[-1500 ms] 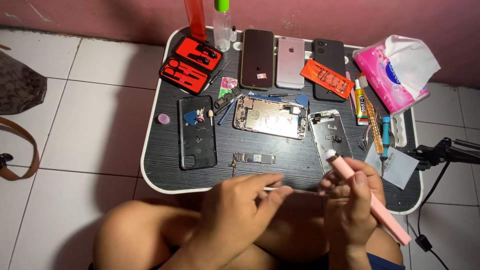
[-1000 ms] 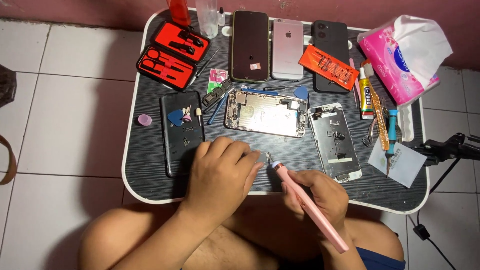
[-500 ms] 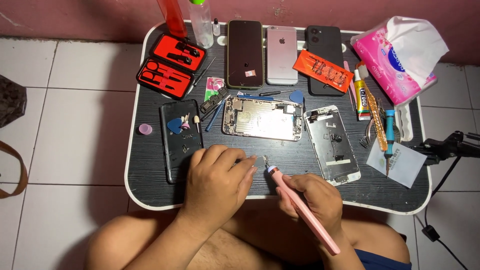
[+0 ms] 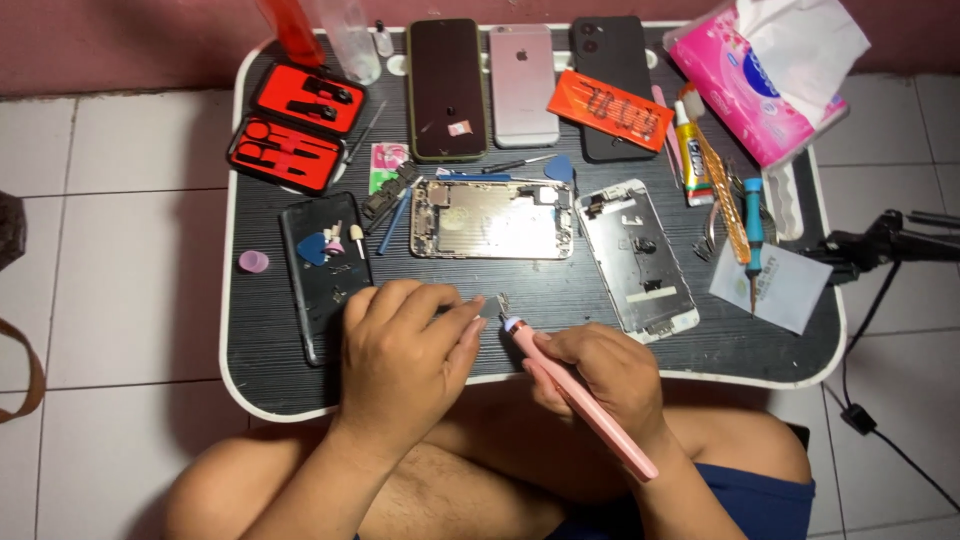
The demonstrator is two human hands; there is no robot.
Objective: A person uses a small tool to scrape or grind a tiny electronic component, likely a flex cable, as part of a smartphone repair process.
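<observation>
Pink slim screwdriver clamped in right hand; left hand pinches tiny metal part.

At the lower centre of the frame, the right hand grips a slim pink pen-shaped electric screwdriver, its tip pointing up-left at a tiny metal part on the dark ribbed lap table. The left hand rests palm-down just left of that tip, fingers curled over the table. Above them lie an opened silver phone chassis and a detached phone screen panel; a red tool case lies open at upper left, a pink tissue pack at upper right.
</observation>
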